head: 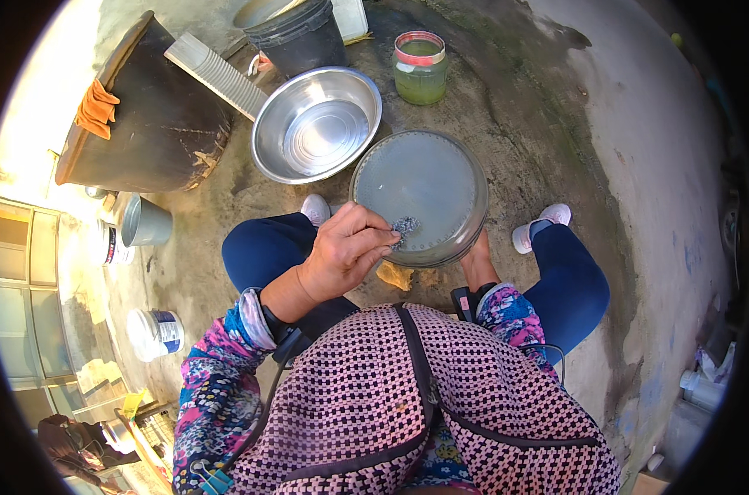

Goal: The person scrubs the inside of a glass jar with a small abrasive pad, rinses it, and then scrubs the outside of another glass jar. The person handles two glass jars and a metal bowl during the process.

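A large round glass jar or bowl (pixel 421 185) is held up between my knees, its flat, dotted-rim base facing me. My left hand (pixel 348 247) pinches a dark metallic scouring pad (pixel 405 229) between thumb and fingers, at the near left part of that base. My right hand (pixel 478 263) is under the right side of the glass vessel and mostly hidden by it; what its fingers do cannot be seen. Just beyond the vessel, to the left, stands a shiny steel basin (pixel 326 127) with clear water in it.
A ridged washboard (pixel 217 74) leans between a big dark vat (pixel 158 117) and the basin. Behind are a black bucket (pixel 300 40) and a glass jar of greenish liquid (pixel 420 83). On the left stand a grey bucket (pixel 145 219) and a white tub (pixel 145 334). A wall (pixel 665 185) rises on the right.
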`<control>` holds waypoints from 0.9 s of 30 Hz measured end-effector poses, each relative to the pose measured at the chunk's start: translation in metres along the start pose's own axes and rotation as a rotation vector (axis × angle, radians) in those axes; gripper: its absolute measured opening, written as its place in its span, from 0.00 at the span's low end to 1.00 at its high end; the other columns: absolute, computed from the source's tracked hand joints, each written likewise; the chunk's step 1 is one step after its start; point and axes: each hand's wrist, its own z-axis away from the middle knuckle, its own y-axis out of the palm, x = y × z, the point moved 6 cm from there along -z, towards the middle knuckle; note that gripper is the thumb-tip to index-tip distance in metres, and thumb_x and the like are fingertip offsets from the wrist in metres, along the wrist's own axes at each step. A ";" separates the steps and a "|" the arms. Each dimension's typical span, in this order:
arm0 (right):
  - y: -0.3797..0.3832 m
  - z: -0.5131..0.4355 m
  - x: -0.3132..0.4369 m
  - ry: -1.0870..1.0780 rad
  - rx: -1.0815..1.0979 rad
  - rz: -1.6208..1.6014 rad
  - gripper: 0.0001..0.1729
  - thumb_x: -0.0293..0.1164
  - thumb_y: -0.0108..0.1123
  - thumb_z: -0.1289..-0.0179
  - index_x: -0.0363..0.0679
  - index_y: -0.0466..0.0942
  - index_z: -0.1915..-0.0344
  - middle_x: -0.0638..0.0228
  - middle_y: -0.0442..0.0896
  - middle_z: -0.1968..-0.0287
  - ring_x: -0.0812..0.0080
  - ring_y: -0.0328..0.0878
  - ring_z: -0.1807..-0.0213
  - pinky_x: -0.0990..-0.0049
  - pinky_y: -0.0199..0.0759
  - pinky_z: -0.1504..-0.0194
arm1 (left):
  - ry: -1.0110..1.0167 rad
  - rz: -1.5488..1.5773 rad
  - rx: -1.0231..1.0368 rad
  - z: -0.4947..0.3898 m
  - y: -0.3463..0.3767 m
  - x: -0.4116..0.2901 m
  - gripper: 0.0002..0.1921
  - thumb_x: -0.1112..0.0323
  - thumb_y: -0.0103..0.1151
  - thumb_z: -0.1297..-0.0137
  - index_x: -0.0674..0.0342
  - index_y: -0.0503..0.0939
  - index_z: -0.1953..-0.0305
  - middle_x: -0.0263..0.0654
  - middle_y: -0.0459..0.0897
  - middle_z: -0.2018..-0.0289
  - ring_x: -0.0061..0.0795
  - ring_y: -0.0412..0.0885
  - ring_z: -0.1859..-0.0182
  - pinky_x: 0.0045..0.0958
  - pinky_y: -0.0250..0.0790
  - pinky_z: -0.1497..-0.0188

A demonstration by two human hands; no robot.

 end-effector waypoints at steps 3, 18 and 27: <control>-0.002 -0.003 -0.001 0.021 -0.041 -0.022 0.21 0.33 0.38 0.21 0.32 0.74 0.42 0.54 0.82 0.46 0.56 0.82 0.49 0.59 0.78 0.43 | 0.090 0.020 0.033 -0.007 0.007 -0.011 0.13 0.77 0.70 0.49 0.62 0.85 0.60 0.37 0.80 0.62 0.37 0.78 0.61 0.33 0.72 0.61; 0.017 0.008 0.006 0.009 0.021 -0.080 0.20 0.35 0.45 0.20 0.33 0.74 0.40 0.61 0.82 0.44 0.64 0.82 0.47 0.65 0.77 0.45 | 0.062 -0.022 0.095 -0.095 0.034 -0.005 0.11 0.74 0.70 0.45 0.63 0.84 0.60 0.39 0.80 0.61 0.42 0.80 0.57 0.37 0.74 0.56; 0.010 0.007 0.000 0.055 -0.028 -0.168 0.23 0.38 0.41 0.19 0.33 0.74 0.40 0.59 0.83 0.45 0.61 0.82 0.46 0.62 0.78 0.42 | -0.036 -0.175 -0.021 -0.108 0.015 0.053 0.08 0.71 0.66 0.40 0.61 0.84 0.59 0.40 0.80 0.61 0.44 0.79 0.55 0.40 0.74 0.54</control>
